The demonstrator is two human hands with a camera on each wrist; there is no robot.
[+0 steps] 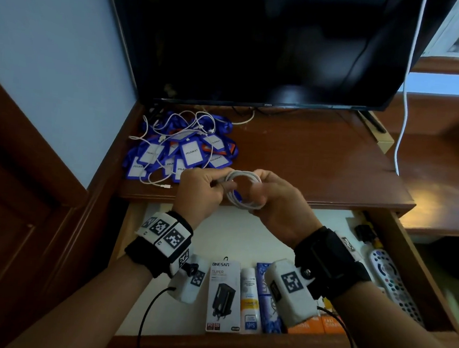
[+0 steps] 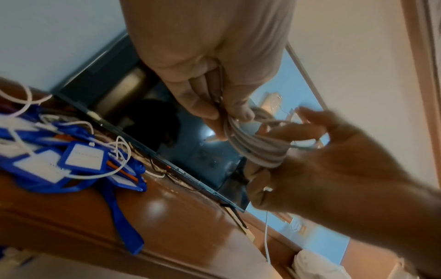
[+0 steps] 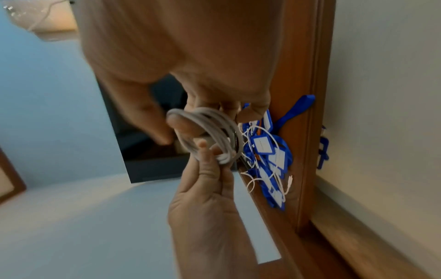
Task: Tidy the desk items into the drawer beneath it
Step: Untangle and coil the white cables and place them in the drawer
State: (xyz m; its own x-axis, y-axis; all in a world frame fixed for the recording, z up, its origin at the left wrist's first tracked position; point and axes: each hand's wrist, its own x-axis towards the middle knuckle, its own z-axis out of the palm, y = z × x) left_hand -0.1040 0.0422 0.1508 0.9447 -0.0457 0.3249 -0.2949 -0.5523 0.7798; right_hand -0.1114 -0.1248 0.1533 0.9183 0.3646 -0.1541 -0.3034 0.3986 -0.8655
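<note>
A white cable wound into a small coil [image 1: 245,188] hangs between both hands, above the desk's front edge and the open drawer [image 1: 245,235]. My left hand [image 1: 219,185] pinches the coil's left side between thumb and fingers. My right hand [image 1: 260,192] has its fingers curled through the loop and holds the right side. The left wrist view shows the coil [image 2: 257,147] wrapped over the right hand's fingers [image 2: 310,128]. In the right wrist view the coil [image 3: 210,132] sits under the right thumb. A pile of blue badge holders [image 1: 180,150] tangled with loose white cables lies on the desk [image 1: 306,158] at the left.
A dark TV screen [image 1: 261,39] stands at the back of the desk. In the drawer lie a charger box [image 1: 223,294], tubes and small packs [image 1: 250,299], and a remote [image 1: 395,285] at the right. Another white cable [image 1: 404,105] hangs down past the screen's right side.
</note>
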